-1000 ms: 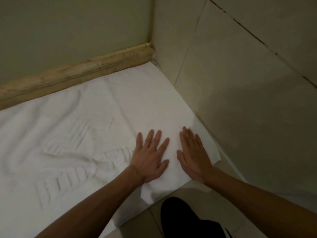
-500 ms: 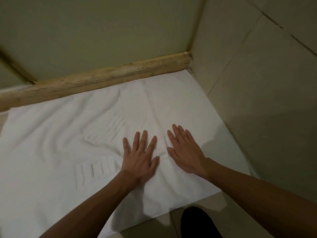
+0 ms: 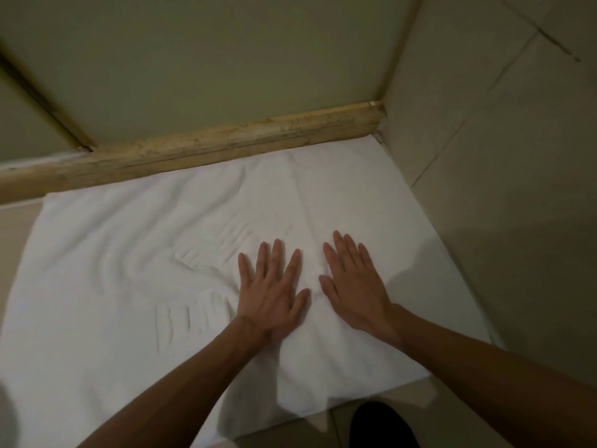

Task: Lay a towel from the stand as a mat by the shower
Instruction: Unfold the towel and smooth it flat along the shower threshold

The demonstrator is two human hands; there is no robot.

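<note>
A white towel (image 3: 122, 253) lies spread flat on the floor, its far edge against a worn stone threshold (image 3: 206, 150) under the shower's glass wall. Raised ribbed lettering and soft wrinkles show in its middle. My left hand (image 3: 274, 289) rests palm down on the towel near its centre, fingers spread. Just to the right of it, my right hand (image 3: 352, 286) also lies flat on the cloth with fingers apart. Neither hand grips anything.
A tiled wall (image 3: 504, 176) runs along the towel's right edge. A glass panel (image 3: 206, 59) rises behind the threshold, with a metal frame bar (image 3: 42, 98) at the left. Beige floor tile (image 3: 16, 227) shows at the left. A dark shape (image 3: 381, 425) sits below the towel's near edge.
Both hands have slid from the towel's near right corner toward its centre, staying flat on it. The view has shifted left, showing more of the towel and threshold.
</note>
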